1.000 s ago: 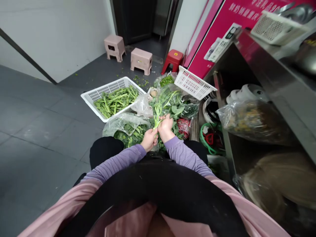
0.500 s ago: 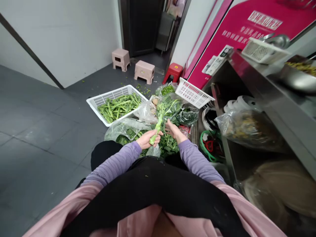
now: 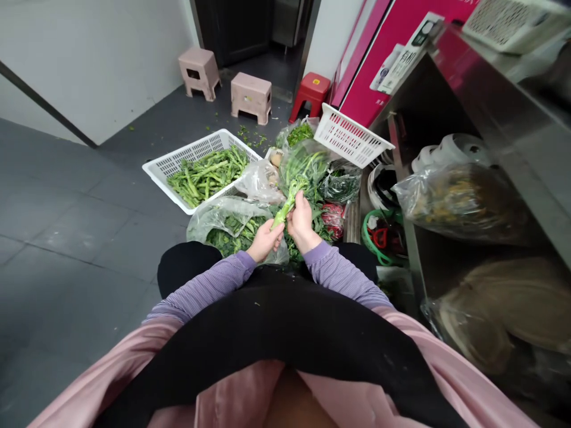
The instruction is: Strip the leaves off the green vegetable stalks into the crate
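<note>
My left hand (image 3: 264,239) is closed round the thick lower end of a green broccolini stalk (image 3: 288,207), which tilts up and away to the right. Higher up, my right hand (image 3: 301,221) is closed against the same stalk, its thumb near the flowery top and its other fingers partly hidden. Beneath both hands lie loose leafy greens (image 3: 319,224) and an open clear plastic bag (image 3: 214,214) with more leaves in it. To the left, a white slotted basket (image 3: 154,169) holds a heap of trimmed green stalks (image 3: 207,175).
Bagged vegetables (image 3: 307,160) lie ahead, and a tilted white basket (image 3: 352,139) stands beyond them. A red stool (image 3: 311,92) and two pink stools (image 3: 251,95) are at the back. Along the right runs a metal shelf unit (image 3: 473,101) with bags and a green-rimmed basket (image 3: 368,238) below.
My right hand has moved in from beside the broccolini and closed on its upper part. My left hand keeps its hold at the base. The camera view has tipped downward.
</note>
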`<action>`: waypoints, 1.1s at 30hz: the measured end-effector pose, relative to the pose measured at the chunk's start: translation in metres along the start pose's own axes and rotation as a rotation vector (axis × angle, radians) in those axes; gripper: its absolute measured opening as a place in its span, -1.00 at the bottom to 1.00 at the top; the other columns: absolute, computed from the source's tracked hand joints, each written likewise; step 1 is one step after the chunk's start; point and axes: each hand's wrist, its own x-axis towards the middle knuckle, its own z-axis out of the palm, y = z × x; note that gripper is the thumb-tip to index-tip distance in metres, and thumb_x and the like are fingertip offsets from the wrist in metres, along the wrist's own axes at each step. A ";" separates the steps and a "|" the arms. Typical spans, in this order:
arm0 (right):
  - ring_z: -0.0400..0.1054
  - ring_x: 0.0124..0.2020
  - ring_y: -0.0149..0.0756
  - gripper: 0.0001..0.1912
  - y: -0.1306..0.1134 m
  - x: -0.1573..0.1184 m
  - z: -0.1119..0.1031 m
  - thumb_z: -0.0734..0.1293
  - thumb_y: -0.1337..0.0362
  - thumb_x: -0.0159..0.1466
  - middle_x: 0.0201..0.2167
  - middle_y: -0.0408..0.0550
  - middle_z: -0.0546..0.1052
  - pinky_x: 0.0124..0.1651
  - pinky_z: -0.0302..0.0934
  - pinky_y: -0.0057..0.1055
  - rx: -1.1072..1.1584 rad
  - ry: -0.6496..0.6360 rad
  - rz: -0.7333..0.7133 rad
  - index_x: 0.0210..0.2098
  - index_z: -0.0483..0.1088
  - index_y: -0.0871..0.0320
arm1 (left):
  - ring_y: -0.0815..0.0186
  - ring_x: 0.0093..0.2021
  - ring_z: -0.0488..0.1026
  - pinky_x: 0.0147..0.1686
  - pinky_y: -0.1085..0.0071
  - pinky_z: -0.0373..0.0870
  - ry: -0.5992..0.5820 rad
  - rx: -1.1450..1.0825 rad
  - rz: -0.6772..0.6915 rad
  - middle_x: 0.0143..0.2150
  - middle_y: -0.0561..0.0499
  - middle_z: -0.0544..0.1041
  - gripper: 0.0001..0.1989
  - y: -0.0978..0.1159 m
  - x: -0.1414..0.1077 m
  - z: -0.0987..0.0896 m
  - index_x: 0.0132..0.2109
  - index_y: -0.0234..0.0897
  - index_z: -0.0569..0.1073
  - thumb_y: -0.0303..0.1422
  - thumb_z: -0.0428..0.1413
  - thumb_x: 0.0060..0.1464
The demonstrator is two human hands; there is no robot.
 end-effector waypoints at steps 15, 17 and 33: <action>0.37 -0.26 -0.31 -0.86 0.024 -0.025 -0.030 0.31 0.20 0.17 -0.45 -0.11 0.43 -0.09 0.28 -0.36 -0.422 -0.309 -0.222 -0.47 0.29 0.07 | 0.55 -0.76 0.09 -0.77 0.59 -0.10 0.155 -0.428 -0.233 -0.66 0.21 0.17 -0.60 0.016 0.017 -0.017 -0.36 -0.27 0.20 -0.01 0.06 0.08; 0.37 -0.21 -0.28 -0.87 0.032 -0.011 -0.045 0.33 0.24 0.15 -0.43 -0.09 0.45 -0.05 0.26 -0.32 -0.518 -0.266 -0.124 -0.47 0.27 0.08 | 0.55 -0.76 0.05 -0.78 0.59 -0.14 0.080 -0.503 -0.287 -0.66 0.21 0.13 -0.61 0.021 0.021 -0.025 -0.38 -0.27 0.19 -0.02 0.02 0.11; -0.04 -0.76 -0.64 -0.87 -0.029 -0.003 -0.012 0.29 0.33 0.15 -0.69 -0.37 0.23 -0.72 -0.24 -0.66 0.022 -0.329 0.175 -0.42 0.18 0.13 | 0.53 -0.74 0.06 -0.74 0.58 -0.03 0.026 0.005 -0.109 -0.68 0.23 0.15 -0.78 0.007 0.001 -0.008 -0.35 -0.25 0.25 -0.29 0.16 -0.03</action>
